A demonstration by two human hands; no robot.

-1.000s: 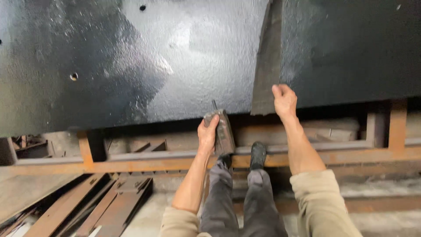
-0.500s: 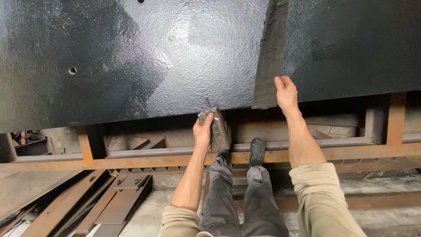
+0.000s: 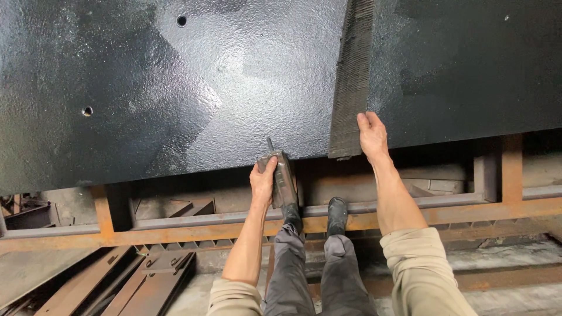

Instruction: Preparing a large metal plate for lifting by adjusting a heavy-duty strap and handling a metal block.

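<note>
Left hand [image 3: 263, 178] grasping a grimy grey paint pad [image 3: 282, 178], right hand [image 3: 372, 133] flat on the large black steel plate [image 3: 175, 88]: left plate glossy-coated, right section duller.

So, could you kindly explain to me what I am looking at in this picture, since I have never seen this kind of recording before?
There is no machine here: a person wears a camera on the head, so the one view looks down over their own arms, legs and black shoes. In front of them lies a large black metal plate with a rough, shiny coat and a few small round holes. It rests on a rusty orange steel frame. The left hand grips a dark, paint-covered brush at the plate's near edge. The right hand rests flat on the plate, beside a ridged dark strip that runs up across it. More rusty steel pieces lie on the floor at lower left.
</note>
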